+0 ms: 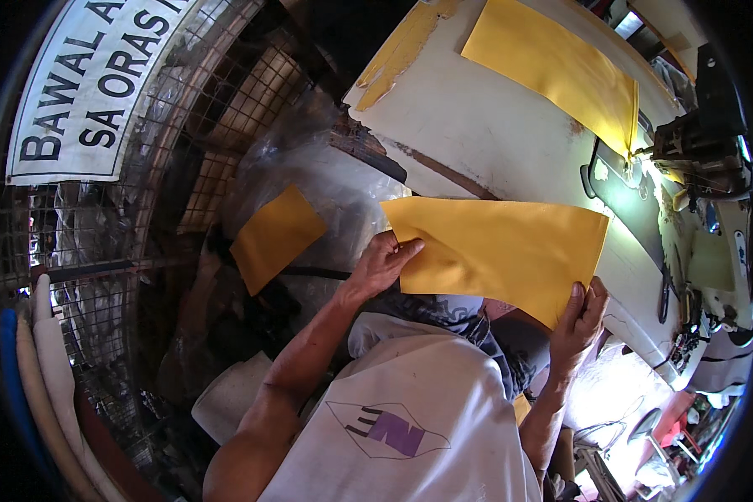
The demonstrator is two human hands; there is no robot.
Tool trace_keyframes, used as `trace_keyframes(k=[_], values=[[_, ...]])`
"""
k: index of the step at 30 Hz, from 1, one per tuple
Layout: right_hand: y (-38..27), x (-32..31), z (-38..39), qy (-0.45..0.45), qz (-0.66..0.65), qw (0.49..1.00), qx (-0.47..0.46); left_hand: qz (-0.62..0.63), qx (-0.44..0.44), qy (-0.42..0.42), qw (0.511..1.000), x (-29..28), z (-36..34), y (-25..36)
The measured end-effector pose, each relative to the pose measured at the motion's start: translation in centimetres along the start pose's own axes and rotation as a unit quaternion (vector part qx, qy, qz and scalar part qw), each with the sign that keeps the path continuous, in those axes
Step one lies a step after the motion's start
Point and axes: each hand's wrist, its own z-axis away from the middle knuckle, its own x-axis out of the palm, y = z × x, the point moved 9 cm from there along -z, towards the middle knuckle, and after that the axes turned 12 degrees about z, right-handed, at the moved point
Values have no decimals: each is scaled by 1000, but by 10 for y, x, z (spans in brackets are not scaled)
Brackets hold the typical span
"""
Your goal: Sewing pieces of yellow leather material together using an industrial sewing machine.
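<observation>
A yellow rectangular sheet (502,247), smooth like vinyl or leather, is stretched between my two hands above my lap. My left hand (385,263) pinches its left end, with the thumb on top. The lower right corner sits between the thumb and fingers of my right hand (581,318). Beyond it, a longer yellow strip (552,63) lies across the white worktable (477,109). That strip's near right corner reaches the lit needle area of a dark sewing machine (699,155). A smaller yellow piece (278,238) rests on clear plastic to the left.
Wire mesh (100,335) with a white printed sign (84,92) stands along the left. Rolls of material (50,368) lean at the lower left. The worktable's left corner has worn, peeling edging (402,54). Scissors-like dark handles (663,297) lie near its right edge.
</observation>
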Motion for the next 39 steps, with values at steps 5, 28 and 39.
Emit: trace_keyframes(k=[5, 28, 39], values=[[5, 1, 2, 11, 6, 1000, 4, 37, 7, 13, 999, 3, -1, -9], [-91, 104, 49, -313, -122, 937, -99, -98, -135, 165, 972, -212, -9, -32], [-39, 123, 69, -316, -114, 940, -66, -362, -146, 225, 893, -385, -47, -61]])
